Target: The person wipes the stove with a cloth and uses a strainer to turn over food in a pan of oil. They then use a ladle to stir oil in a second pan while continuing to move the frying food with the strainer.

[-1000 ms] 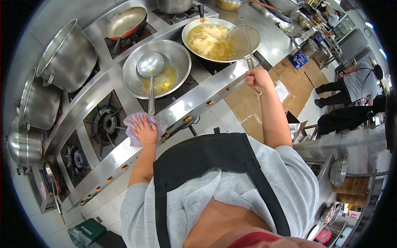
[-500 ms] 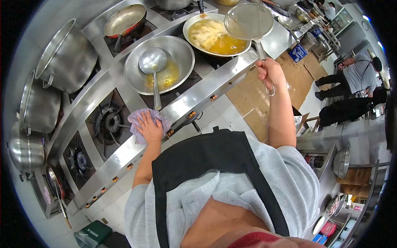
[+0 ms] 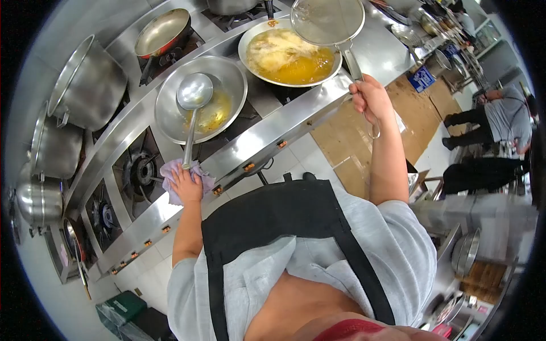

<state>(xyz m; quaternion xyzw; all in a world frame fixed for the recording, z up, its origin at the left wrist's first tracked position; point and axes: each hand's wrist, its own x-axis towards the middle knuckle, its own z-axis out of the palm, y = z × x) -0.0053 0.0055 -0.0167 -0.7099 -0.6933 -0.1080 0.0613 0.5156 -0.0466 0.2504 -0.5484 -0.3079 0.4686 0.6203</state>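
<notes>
A burner (image 3: 140, 169) sat left of the steel bowl (image 3: 168, 113), a ladle (image 3: 194, 91) lay inside the bowl, the oil pan (image 3: 243, 54) stood right of it and a red pan (image 3: 162, 34) behind it. Just before the bowl, the left hand (image 3: 187, 186) lay on a purple cloth (image 3: 208, 183), its grip impossible to tell. Right of the bowl, the right hand (image 3: 372, 100) clutched the strainer (image 3: 329, 23), its mesh overlapping the oil pan's rim.

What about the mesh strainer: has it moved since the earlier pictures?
Yes: against the oil-filled frying pan, the mesh strainer moved toward the view's top edge.

A mesh strainer (image 3: 327, 21) overhangs the pan (image 3: 243, 50) of golden oil (image 3: 304, 69).
</notes>
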